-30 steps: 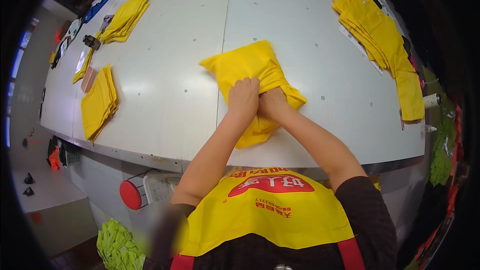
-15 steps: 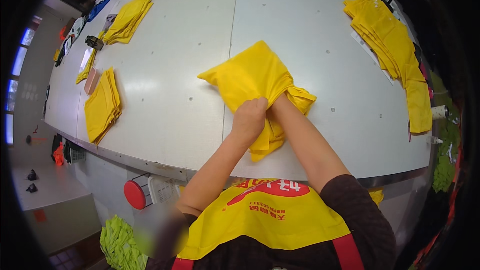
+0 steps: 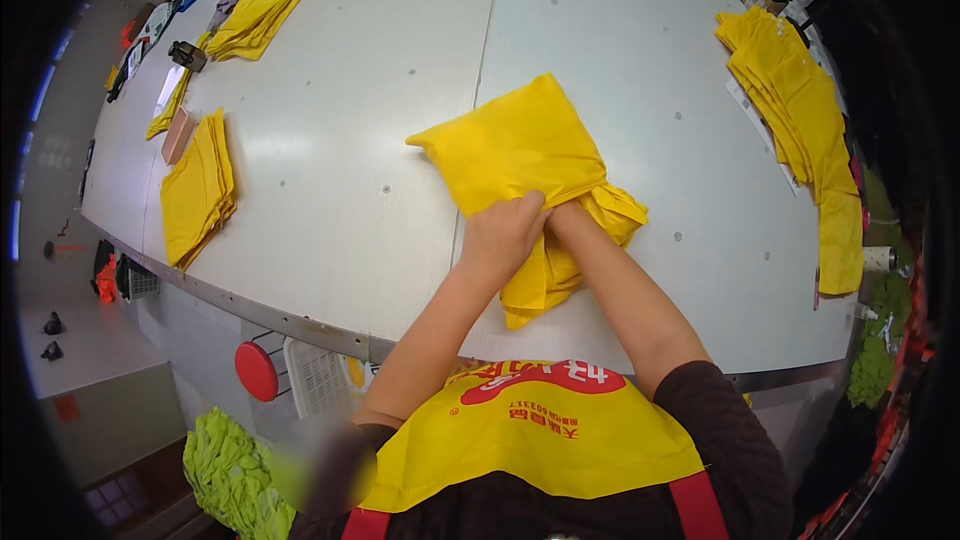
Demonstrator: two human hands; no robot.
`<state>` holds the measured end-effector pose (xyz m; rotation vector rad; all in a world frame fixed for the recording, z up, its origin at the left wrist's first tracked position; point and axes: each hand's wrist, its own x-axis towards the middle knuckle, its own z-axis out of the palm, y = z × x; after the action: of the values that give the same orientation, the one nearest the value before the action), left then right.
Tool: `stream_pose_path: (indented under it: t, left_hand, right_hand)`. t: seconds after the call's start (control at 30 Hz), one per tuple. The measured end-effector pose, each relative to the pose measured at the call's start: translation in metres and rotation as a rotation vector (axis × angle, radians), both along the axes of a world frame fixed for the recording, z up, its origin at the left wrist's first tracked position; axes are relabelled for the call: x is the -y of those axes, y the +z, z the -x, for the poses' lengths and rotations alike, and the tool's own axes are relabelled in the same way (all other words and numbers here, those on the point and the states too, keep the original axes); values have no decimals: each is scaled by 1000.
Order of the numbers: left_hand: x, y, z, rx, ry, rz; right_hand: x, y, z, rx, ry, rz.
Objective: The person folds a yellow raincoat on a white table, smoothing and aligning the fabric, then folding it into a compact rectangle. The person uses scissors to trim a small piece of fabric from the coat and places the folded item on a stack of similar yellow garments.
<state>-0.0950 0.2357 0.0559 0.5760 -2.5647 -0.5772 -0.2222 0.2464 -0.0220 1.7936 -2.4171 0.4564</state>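
Note:
A yellow fabric piece (image 3: 520, 145) lies partly folded on the white table (image 3: 380, 110) in front of me. My left hand (image 3: 503, 231) is closed on its near edge. My right hand (image 3: 562, 212) sits right beside the left, mostly tucked under it and into the fabric folds, gripping the same yellow fabric piece. Loose bunched layers of the fabric hang toward me between my forearms.
A stack of folded yellow pieces (image 3: 198, 188) lies at the table's left edge, another yellow pile (image 3: 262, 8) farther back left. A long yellow pile (image 3: 800, 120) runs along the right edge. A red round button (image 3: 256, 371) and green fabric (image 3: 225, 465) sit below the table.
The view has shifted, so the yellow piece sits lower and nearer now. Both hands stayed clenched together on it, drawing its near end toward me.

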Motion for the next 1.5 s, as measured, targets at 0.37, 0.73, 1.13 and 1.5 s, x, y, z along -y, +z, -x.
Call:
stream_pose_path:
  t: [0.37,0.73,1.13,1.5]
  left_hand:
    - [-12,-23,-11,-164,16,-67]
    - [-38,-41,-43,133,176,-22]
    - [-29,-79,-49,376,338,-157]
    - [-79,-31,-25,-95,-426,-105]
  right_hand:
    - [-15,-3,-61,-37,247,-66]
    - [-106,63,-2,-61,251,-420]
    - [-159,39,0,374,161,-42]
    - [-232,14,48,962,-229,177]
